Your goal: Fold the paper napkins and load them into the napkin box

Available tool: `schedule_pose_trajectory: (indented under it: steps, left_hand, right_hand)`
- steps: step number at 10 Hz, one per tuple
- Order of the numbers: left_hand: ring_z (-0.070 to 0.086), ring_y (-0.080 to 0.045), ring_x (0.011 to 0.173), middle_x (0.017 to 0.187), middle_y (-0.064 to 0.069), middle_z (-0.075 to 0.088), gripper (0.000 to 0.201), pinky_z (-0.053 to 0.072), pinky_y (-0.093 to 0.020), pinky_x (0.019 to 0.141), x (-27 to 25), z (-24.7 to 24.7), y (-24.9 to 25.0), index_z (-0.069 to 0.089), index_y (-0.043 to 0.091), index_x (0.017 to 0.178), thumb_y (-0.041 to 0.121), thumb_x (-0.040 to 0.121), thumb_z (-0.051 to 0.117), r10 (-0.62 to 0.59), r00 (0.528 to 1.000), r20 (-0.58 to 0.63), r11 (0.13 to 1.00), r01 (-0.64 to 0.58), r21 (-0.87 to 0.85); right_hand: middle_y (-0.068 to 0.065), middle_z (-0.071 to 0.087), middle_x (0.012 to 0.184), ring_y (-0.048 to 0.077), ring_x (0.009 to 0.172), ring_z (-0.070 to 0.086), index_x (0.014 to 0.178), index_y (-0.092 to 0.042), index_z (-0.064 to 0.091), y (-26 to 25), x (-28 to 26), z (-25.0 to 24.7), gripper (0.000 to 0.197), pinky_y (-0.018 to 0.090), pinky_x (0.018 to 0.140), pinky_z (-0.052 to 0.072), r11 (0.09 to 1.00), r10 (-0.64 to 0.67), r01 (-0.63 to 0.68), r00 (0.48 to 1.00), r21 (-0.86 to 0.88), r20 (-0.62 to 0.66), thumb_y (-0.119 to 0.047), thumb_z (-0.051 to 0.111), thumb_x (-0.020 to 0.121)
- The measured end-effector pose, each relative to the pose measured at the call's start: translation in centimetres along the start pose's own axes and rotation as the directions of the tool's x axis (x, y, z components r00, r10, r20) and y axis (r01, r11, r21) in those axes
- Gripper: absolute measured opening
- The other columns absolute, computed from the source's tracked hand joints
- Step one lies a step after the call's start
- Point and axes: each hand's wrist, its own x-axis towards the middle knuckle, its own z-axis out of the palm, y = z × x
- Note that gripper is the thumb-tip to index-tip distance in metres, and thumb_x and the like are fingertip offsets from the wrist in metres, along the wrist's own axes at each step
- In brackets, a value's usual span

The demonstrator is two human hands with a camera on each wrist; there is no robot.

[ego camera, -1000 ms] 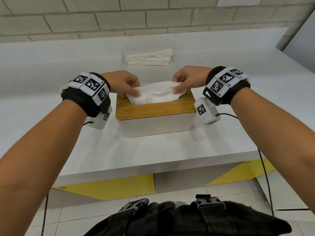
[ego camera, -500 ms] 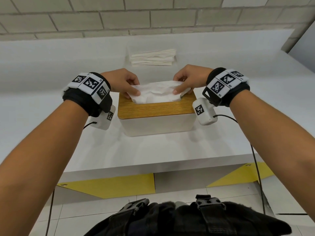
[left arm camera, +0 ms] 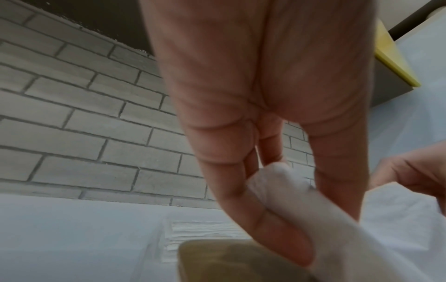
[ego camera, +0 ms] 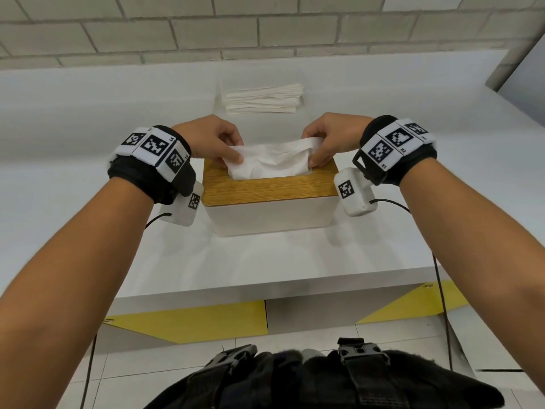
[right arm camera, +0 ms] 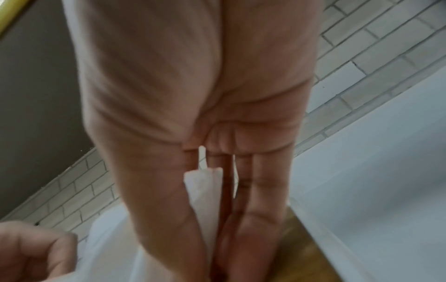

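White paper: a crumpled napkin (ego camera: 269, 160) is stretched across the top of the napkin box (ego camera: 271, 202), its long axis running left to right, parallel to the desk's front edge; its middle sags in soft creases.
Left hand (ego camera: 211, 140): thumb and curled fingers pinch the napkin's left end; in the left wrist view the paper bunches between the fingertips (left arm camera: 277, 238).
Right hand (ego camera: 331, 137): thumb and fingers pinch the right end, held slightly higher; the right wrist view shows a folded white edge (right arm camera: 202, 190) caught between thumb and fingers.
Napkin box: rectangular, white smooth sides, wood-grain lid (ego camera: 265, 190) with rounded corners; long axis left to right, standing mid-desk, nearer the front edge.
Spare napkins (ego camera: 264, 98): a flat stack of folded white sheets behind the box, toward the desk's back edge, well apart from it.
Desk (ego camera: 88, 119): smooth, white, matte.
Wall (ego camera: 206, 25): pale brick with grey joints.
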Motion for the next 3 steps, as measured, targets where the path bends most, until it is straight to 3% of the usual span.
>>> schedule_pose_trajectory:
  steps: [1, 2, 3]
  left_hand:
    - [0.058, -0.014, 0.08, 0.088, 0.003, 0.058, 0.012, 0.052, -0.011, 0.06, -0.5, 0.0, -0.4, 0.061, 0.017, 0.095, 0.02, 0.085, 0.067, 0.011, 0.999, -0.034, 1.0, -0.011, -0.006]
    - [0.057, -0.013, 0.096, 0.103, 0.005, 0.06, 0.018, 0.043, -0.014, 0.073, -1.5, -0.3, 0.2, 0.062, 0.021, 0.103, 0.028, 0.087, 0.064, 0.081, 0.985, -0.152, 0.995, -0.072, 0.062]
    - [0.054, -0.009, 0.104, 0.109, 0.009, 0.055, 0.019, 0.045, -0.019, 0.082, -3.7, -0.1, 0.6, 0.06, 0.026, 0.106, 0.029, 0.087, 0.063, 0.244, 0.916, -0.319, 0.97, -0.228, 0.089]
  right_hand:
    - [0.003, 0.056, 0.101, 0.014, 0.077, 0.058, 0.106, -0.021, 0.056, -0.1, -0.2, -0.3, 0.038, 0.017, 0.062, 0.052, 0.996, 0.018, -0.017, 1.0, -0.088, 0.001, 0.005, 0.063, 0.08]
    - [0.0, 0.052, 0.112, 0.016, 0.091, 0.054, 0.131, -0.026, 0.043, -0.9, -1.3, -0.6, 0.059, 0.021, 0.073, 0.046, 0.979, 0.016, -0.027, 0.998, -0.203, -0.056, 0.0, 0.061, 0.082]
    - [0.002, 0.048, 0.131, 0.018, 0.116, 0.046, 0.142, -0.03, 0.031, 0.0, -3.6, 0.2, 0.066, 0.028, 0.093, 0.037, 0.953, -0.073, 0.0, 0.97, -0.302, -0.232, -0.019, 0.064, 0.085]
